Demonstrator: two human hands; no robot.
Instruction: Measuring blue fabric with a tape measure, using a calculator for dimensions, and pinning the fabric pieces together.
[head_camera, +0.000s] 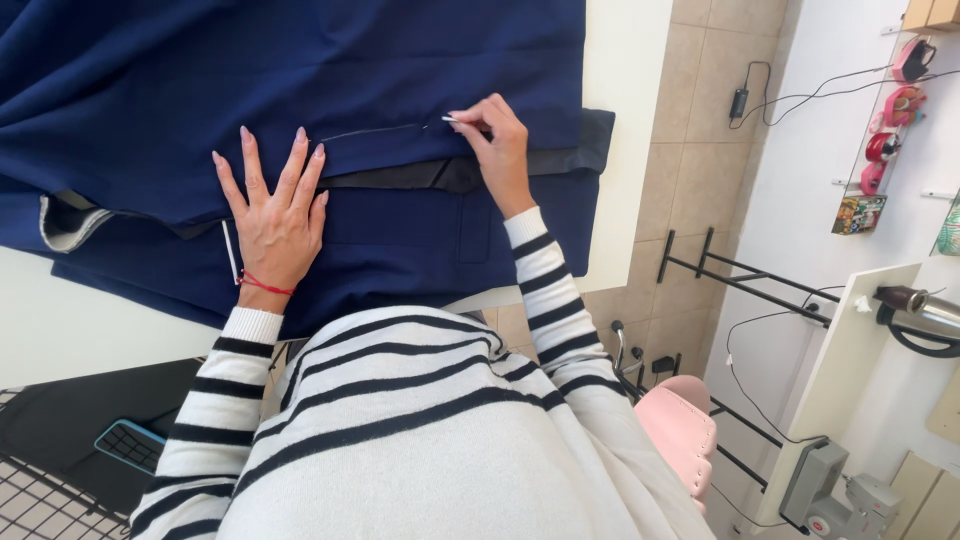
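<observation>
A wire basket (40, 500) stands at the far left, below the table (60, 320). The left hand (275, 215) lies flat with spread fingers on the navy cloth (300, 70), which covers most of the table. A chalk line (365, 131) runs across to the right hand (497, 150), pinching white chalk (449, 119) near the table's right edge.

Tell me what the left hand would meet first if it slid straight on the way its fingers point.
The left hand lies flat on the navy garment; straight ahead is only more navy cloth, probably just crossing the chalk line.
</observation>
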